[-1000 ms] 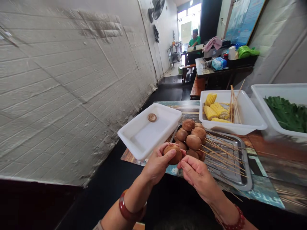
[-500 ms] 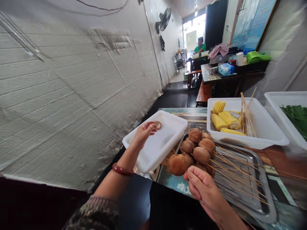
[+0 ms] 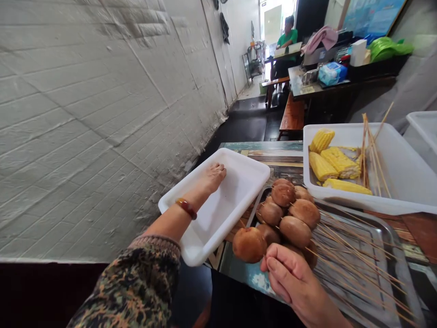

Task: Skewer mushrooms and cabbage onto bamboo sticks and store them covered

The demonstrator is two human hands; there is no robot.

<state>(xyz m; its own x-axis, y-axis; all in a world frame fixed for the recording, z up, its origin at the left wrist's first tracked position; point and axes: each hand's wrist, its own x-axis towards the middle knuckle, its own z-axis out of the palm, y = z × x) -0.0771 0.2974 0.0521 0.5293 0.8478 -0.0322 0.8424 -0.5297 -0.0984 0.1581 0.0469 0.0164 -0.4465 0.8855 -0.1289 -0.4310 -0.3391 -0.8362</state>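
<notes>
Smooth brown mushroom being held on a stick

The thin wooden stick is being pinched tightly by the right hand, the domed mushroom being held up just beside the fingertips. A smooth white plastic tub is being reached into by the left hand; its fingertips are being hidden, so whether anything is being gripped cannot be told. The shiny metal tray is being partly covered by round skewered mushrooms, by which the way between the tub and the bumpy yellow corn is being blocked.
</notes>
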